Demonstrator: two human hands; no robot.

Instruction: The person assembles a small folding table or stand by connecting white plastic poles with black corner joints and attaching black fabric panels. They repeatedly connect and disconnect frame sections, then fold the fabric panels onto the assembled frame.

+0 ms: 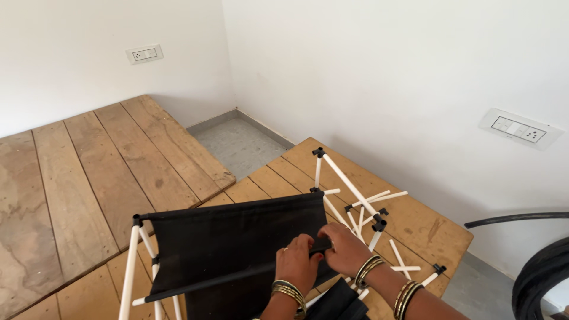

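1. A wooden desk (409, 222) stands near the white wall (385, 77).
2. On the desk, a black cloth (231, 240) hangs across a frame of white rods (349, 184).
3. The left hand (296, 264) and the right hand (344, 248) meet at the cloth's lower edge, with fingers closed on it.

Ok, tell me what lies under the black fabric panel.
Under the black fabric panel, white tubes with black corner joints carry it above the wooden table. Both hands, left and right, grip its near edge. The fabric hides the frame and tabletop directly beneath.
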